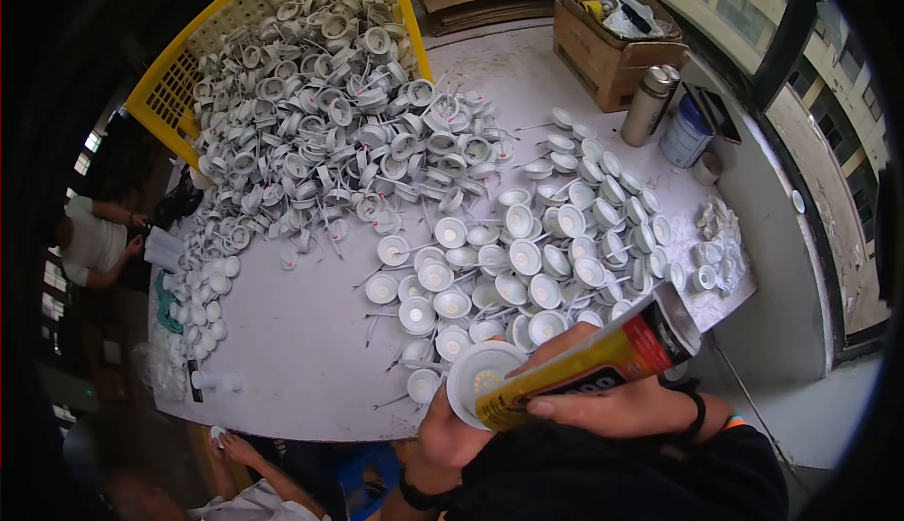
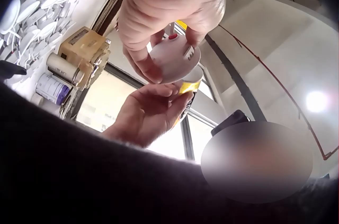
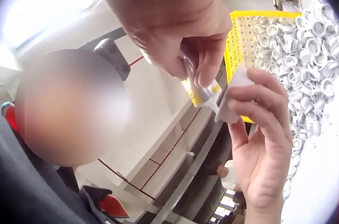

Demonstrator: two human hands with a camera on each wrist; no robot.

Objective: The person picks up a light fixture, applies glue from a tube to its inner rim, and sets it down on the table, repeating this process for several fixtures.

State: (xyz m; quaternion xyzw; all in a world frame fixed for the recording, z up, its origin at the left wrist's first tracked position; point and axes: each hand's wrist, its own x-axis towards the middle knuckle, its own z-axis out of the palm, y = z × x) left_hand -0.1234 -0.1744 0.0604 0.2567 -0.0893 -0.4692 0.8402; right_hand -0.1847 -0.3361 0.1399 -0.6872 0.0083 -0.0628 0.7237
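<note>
My left hand (image 1: 447,438) holds a round white LED downlight (image 1: 463,387) by its rim, its face with small yellow LEDs turned up in the head view. In my right hand (image 1: 612,413) is a yellow and black glue tube (image 1: 589,370), slanting down across the downlight. The right wrist view shows the tube's pale nozzle (image 3: 213,105) right at the downlight's face (image 3: 233,92). Seen from below in the left wrist view, the downlight's white back (image 2: 172,65) sits between my left thumb and fingers. Just past my hands lie several similar downlights (image 1: 524,257), most facing up, with short wires.
A big heap of white ring-shaped housings (image 1: 330,135) spills from a tipped yellow basket (image 1: 155,97). Far right stand a cardboard box (image 1: 603,64), a metal flask (image 1: 648,106) and a blue-and-white tin (image 1: 686,135). Other people's hands (image 1: 240,450) work at the table's left side.
</note>
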